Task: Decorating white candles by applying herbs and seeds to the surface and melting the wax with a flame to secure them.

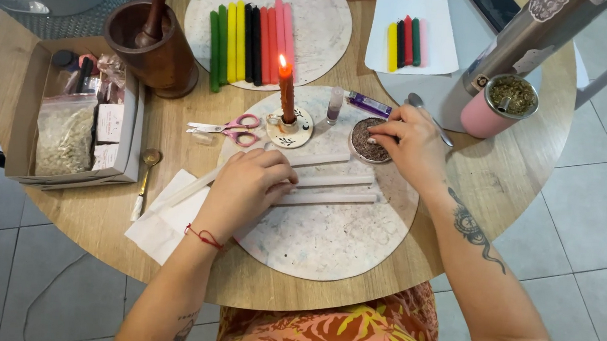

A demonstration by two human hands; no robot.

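My left hand (246, 187) lies flat on white candle sticks (331, 188) that rest side by side on a round pale mat (334, 240), pressing their left ends. My right hand (410, 144) reaches over a small round dish of dark crumbled herbs (365, 143), its fingertips pinched at the dish's rim. A lit red candle (287, 91) stands upright in a small white holder (290, 128) just left of the dish. A small clear vial (335, 104) and a purple tube (369, 105) lie behind the dish.
Coloured candles (249, 43) lie in a row on a second mat, more on white paper (405, 43). A wooden mortar and pestle (154, 45), pink-handled scissors (229, 129), a cardboard box of packets (78, 123), a gold spoon (146, 174), a pink cup (499, 108) and a steel flask (531, 37) stand around.
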